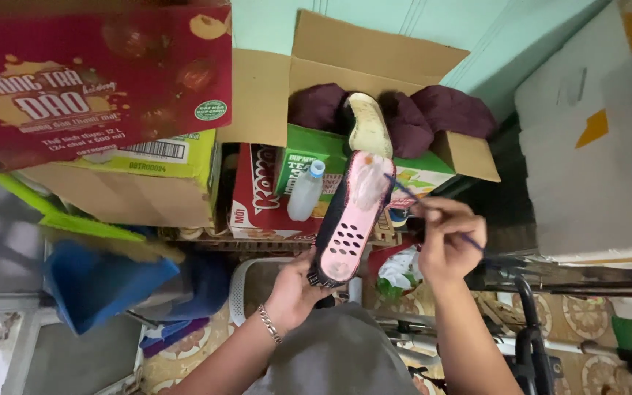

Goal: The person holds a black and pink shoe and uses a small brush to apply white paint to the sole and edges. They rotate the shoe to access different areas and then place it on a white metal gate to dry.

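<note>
Left hand (294,285) grips the heel of a shoe (349,219), sole up, at frame centre. Right hand (444,241) pinches a thin blue brush (404,194), tip near the forefoot. Judgement: keep strokes light and the shoe steady. Sole is pink with a glossy patch (glue, perhaps), perforated heel, dark rim.

one head-worn camera looks steeply down, close over the hands (374,256).

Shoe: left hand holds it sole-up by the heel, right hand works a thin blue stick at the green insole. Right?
Not quite. In the head view the insole of the shoe is pink, not green. The left hand does hold the heel end, and the right hand holds the thin blue stick.
</note>
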